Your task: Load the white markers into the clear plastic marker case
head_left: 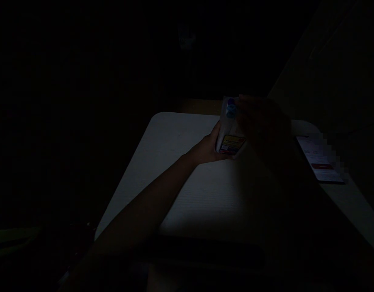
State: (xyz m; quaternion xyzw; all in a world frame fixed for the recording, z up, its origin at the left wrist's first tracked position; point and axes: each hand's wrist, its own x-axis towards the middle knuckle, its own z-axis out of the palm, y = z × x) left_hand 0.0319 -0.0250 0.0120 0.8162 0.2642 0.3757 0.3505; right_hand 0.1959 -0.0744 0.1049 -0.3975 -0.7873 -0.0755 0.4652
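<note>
The picture is very dark. A clear plastic pack (234,129) is tilted above the far part of the white table. It has a yellow and dark label near its lower end, and blue and purple round caps, like those of markers, show through its upper part. My left hand (209,147) is closed around its lower left side, thumb along the edge. At the upper right side, my right hand (263,121) lies in deep shadow, its fingers bent against the pack. How firmly they grip is hard to make out.
The white table (168,142) has rounded far corners. On its right side lies a phone or tablet (322,162) with a lit screen, partly blurred out. A pale object (187,40) stands far back in the dark. Something greenish (13,239) shows at lower left.
</note>
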